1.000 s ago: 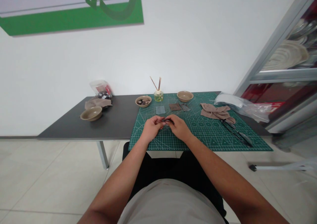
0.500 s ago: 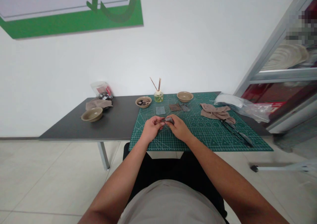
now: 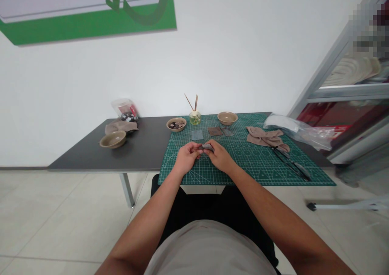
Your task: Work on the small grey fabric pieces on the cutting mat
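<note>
My left hand (image 3: 187, 158) and my right hand (image 3: 219, 156) meet above the front of the green cutting mat (image 3: 194, 177). Pinched between their fingertips is a small piece of grey fabric (image 3: 208, 147), folded or curled, partly covered by the fingers. Both hands are closed on it. Just beyond them on the mat lie a light blue-grey square (image 3: 197, 135), a brown square (image 3: 215, 131) and a dark grey piece (image 3: 227, 131). Whether anything smaller is held in the fingers, I cannot tell.
A bowl of dark and light pieces (image 3: 176, 124), a reed diffuser (image 3: 195, 117) and another bowl (image 3: 227, 118) stand at the back. Right are a brown cloth (image 3: 265, 137), black-handled tool (image 3: 291, 164) and plastic bag (image 3: 299, 129). A third bowl (image 3: 112, 139) and cloth (image 3: 120, 126) sit left.
The grey fabric piece shows a slightly different angle between the fingers. My hands stay in nearly the same place, and the view has shifted very slightly.
</note>
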A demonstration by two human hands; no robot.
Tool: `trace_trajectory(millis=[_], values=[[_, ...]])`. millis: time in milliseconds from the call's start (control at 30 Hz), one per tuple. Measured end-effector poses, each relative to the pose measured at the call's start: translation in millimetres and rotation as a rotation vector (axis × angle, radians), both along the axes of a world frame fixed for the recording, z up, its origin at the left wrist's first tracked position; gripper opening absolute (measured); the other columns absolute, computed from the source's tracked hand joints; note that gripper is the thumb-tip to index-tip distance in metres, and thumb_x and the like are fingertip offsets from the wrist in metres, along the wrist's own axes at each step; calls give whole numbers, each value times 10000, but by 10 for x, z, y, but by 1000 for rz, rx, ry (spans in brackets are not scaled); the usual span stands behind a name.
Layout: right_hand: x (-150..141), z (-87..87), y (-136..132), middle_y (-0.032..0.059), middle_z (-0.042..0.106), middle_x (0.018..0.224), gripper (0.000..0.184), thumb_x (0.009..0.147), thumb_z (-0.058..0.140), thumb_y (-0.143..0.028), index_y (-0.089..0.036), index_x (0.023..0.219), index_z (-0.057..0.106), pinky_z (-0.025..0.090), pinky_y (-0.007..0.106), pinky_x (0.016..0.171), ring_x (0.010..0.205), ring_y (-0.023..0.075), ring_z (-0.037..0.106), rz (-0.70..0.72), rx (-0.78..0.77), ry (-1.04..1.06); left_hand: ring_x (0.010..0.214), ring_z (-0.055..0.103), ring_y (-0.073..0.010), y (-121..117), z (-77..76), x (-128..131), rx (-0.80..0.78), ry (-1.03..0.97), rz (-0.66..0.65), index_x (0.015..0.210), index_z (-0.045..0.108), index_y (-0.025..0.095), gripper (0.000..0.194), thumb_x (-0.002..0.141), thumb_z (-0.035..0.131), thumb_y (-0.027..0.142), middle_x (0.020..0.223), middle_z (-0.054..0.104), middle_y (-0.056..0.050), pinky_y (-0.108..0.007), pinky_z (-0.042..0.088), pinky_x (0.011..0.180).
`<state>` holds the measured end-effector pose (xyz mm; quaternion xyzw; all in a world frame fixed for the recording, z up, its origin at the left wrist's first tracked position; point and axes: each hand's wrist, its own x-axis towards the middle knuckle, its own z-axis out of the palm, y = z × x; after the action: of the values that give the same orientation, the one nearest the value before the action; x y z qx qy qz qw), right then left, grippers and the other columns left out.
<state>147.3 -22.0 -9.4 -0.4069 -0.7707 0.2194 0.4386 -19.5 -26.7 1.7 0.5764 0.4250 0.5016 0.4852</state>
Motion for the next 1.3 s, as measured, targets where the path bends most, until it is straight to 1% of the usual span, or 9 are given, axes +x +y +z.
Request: trace_trajectory(millis=[133,267,400,567,733,900,1000,1133,1300], values=[[1,-6,1,15,587,819,20,859,527,-205,-213,872,515,420,302,728,771,179,552,-9,-14,-7,523,501,-85,4,-8,2,7,14,-3,813,644,158,158,675,699,210,575,548,49,-224,401,540],[1,-3,-5,0,577,777,44,854,549,-216,-220,838,508,411,296,704,729,173,535,-48,-15,0,527,501,-88,10,-23,7,-7,8,-3,837,651,160,175,676,690,215,605,570,37,-229,399,535],[-4,-10,-1,15,591,816,21,868,517,-206,-221,856,508,416,303,732,771,181,552,-44,-14,-4,528,500,-86,24,-42,7,-4,0,-1,843,652,156,180,676,691,211,615,572,33,-230,397,538],[-6,-35,24,33,582,854,47,885,456,-190,-217,886,495,424,317,764,808,190,559,-9,2,-6,520,497,-85,26,-46,11,4,11,1,832,635,157,167,685,689,215,592,551,45,-227,394,536],[-5,-29,24,25,574,847,22,878,479,-202,-215,894,486,426,315,753,800,186,552,26,-25,-12,531,504,-86,9,-23,8,6,13,-8,823,623,156,152,692,674,213,592,555,45,-228,405,549],[-1,-14,7,2,555,774,41,866,498,-202,-222,838,477,414,304,709,736,178,534,-5,-21,-17,531,502,-89,12,-32,-1,18,45,-12,828,630,158,153,697,676,223,587,549,43,-229,398,545],[-4,-16,5,12,568,793,40,869,501,-206,-222,840,480,418,310,724,759,184,549,-21,-11,-15,534,509,-91,22,-47,-2,17,42,-6,850,639,157,173,697,678,228,606,561,37,-232,403,547],[-10,-18,7,27,593,840,20,890,480,-217,-222,873,490,430,318,745,803,190,567,5,-21,-28,533,513,-91,25,-51,-5,11,29,-3,839,634,162,164,695,676,227,612,567,38,-229,408,540],[-4,-7,-5,9,585,780,34,874,510,-233,-223,844,499,435,315,726,748,181,557,-31,-11,-29,537,521,-89,15,-40,-5,25,17,-23,851,639,157,164,702,670,218,616,579,33,-228,420,550]])
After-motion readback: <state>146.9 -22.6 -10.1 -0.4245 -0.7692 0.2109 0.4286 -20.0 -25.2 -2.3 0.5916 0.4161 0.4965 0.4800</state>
